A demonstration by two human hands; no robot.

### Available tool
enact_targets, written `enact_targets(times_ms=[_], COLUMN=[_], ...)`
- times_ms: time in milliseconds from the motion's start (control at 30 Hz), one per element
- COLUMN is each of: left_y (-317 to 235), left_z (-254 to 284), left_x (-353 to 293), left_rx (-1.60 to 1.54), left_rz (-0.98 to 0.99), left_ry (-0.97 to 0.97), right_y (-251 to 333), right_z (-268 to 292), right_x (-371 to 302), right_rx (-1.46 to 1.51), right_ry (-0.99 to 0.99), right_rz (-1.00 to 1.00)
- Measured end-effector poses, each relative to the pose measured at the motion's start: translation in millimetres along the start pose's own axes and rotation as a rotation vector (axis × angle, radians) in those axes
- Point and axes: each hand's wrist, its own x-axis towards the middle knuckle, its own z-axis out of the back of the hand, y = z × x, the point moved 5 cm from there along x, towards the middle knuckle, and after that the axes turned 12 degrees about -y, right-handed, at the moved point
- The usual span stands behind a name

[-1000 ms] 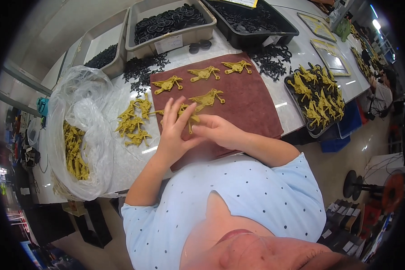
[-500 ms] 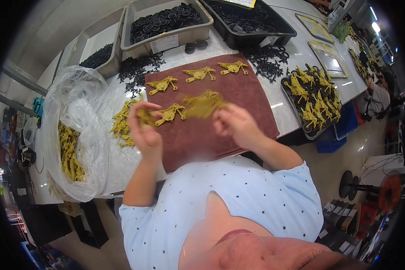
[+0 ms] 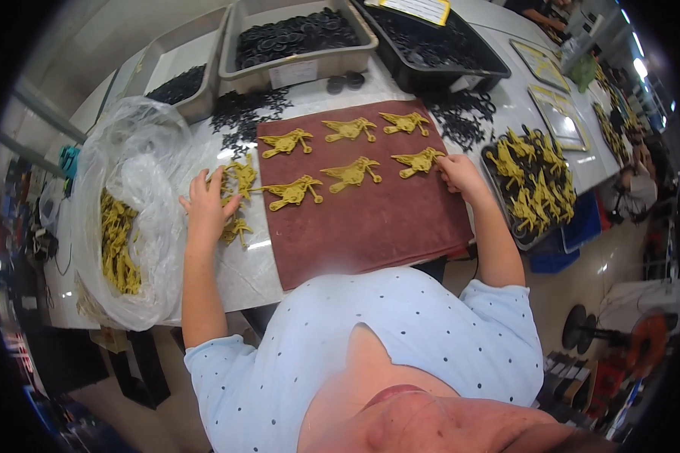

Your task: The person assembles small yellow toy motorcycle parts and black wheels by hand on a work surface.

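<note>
Two rows of three yellow parts, each pointed at one end and branched at the other, lie on a reddish-brown cloth (image 3: 370, 234). My right hand (image 3: 462, 178) is closed at the cloth's right side, its fingertips pinching the right end of the front row's rightmost yellow part (image 3: 415, 162). My left hand (image 3: 208, 202) has its fingers spread, and nothing shows in its grasp. It hovers by a loose pile of yellow parts (image 3: 239, 177) left of the cloth, partly covering it.
A clear plastic bag (image 3: 153, 162) of yellow parts stands at the left. Behind are a grey bin (image 3: 298, 69) of black discs and a black bin (image 3: 491, 68). Small black pieces (image 3: 245, 117) lie around. A loaded tray (image 3: 533, 181) sits at the right.
My right hand moved right, and the part that was blurred in it now lies on the cloth. My left hand shifted left, its fingers spreading. The front row now holds three parts.
</note>
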Motion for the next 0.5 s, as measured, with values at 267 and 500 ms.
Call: enact_targets(times_ms=[267,500], left_y=[56,185], left_z=[57,90], left_x=[-8,-52], left_rx=[0.026,0.53], left_rz=[0.177,0.796], left_ry=[-0.352,-0.216], right_y=[11,27], right_z=[-5,-17], right_x=[-37,-44], right_rx=[-0.809,-0.844], right_ry=[-0.578,-0.679], right_rz=[0.773,0.741])
